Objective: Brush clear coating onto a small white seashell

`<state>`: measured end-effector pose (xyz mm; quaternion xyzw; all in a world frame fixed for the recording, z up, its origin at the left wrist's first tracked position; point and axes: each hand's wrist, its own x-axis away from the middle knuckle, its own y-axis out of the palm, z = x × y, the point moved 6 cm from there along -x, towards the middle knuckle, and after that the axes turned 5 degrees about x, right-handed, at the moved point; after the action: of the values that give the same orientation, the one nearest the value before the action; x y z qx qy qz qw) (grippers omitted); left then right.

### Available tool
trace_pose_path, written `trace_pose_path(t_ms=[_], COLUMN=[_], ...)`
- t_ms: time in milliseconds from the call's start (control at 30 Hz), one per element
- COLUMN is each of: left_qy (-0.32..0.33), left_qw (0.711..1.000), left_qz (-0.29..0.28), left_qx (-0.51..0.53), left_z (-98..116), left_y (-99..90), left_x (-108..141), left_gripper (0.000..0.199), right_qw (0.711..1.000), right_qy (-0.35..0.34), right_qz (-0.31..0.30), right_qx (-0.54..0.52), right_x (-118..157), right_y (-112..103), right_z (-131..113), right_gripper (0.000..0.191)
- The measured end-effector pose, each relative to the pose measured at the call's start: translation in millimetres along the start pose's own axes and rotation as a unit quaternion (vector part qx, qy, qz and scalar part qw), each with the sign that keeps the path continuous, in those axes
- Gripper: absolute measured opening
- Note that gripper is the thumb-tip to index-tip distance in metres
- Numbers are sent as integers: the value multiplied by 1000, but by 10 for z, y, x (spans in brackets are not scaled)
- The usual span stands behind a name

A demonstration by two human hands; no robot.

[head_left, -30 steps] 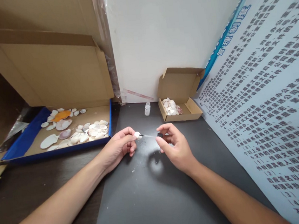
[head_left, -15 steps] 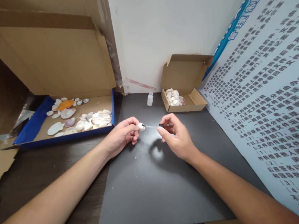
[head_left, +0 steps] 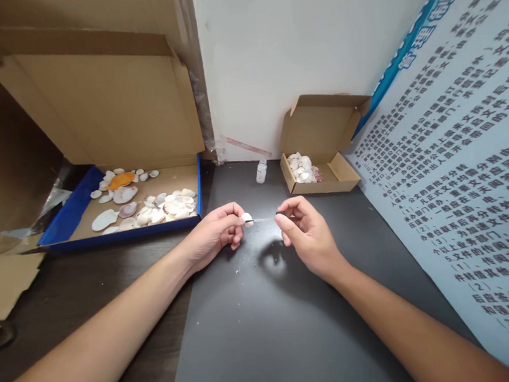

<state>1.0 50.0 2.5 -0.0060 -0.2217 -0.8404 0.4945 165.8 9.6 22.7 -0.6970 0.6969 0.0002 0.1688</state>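
Between the thumb and fingertips of my left hand (head_left: 222, 230) is a small white seashell (head_left: 247, 218). My right hand (head_left: 306, 231) pinches the black cap of a thin applicator brush (head_left: 264, 219). Its pale, see-through stem points left, and its dark tip lies at the shell. Both hands are above the dark grey mat (head_left: 250, 335). Farther back on the mat stands a small clear bottle (head_left: 261, 172) with whitish contents and no cap visible on it.
At the left lies an open blue-edged cardboard box (head_left: 167, 170) with many shells and an orange one (head_left: 121, 180). A smaller open box (head_left: 345, 173) with shells stands at the back right. A printed sheet (head_left: 450, 166) rises along the right side.
The shell has turned in my left fingers and shows more of its smooth white face. The brush tip now lies level across it. The whole view has shifted slightly.
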Motion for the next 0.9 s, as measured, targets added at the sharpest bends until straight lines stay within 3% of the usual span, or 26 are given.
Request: trace_pose_path(t_ms=[133, 267, 633, 767, 900], left_qy=[-2, 0, 3, 4, 0], left_qw=[1000, 1000, 1000, 1000, 1000], left_qz=[2, 0, 5, 7, 4], left_qx=[-1, 0, -1, -4, -4], left_z=[-5, -19, -15, -4, -10], left_y=[5, -5, -2, 9, 8], left_x=[0, -9, -3, 9, 11], left_gripper=[15, 15, 18, 19, 19], right_qw=[997, 999, 991, 997, 994], right_qy=[-18, -16, -46, -29, -35], right_qz=[34, 18, 35, 22, 30], right_qx=[60, 21, 118, 63, 94], right_x=[-11, -12, -8, -13, -3], right_y=[-37, -30, -61, -57, -59], right_z=[-41, -38, -97, -74, -67], right_gripper=[14, 13, 8, 10, 8])
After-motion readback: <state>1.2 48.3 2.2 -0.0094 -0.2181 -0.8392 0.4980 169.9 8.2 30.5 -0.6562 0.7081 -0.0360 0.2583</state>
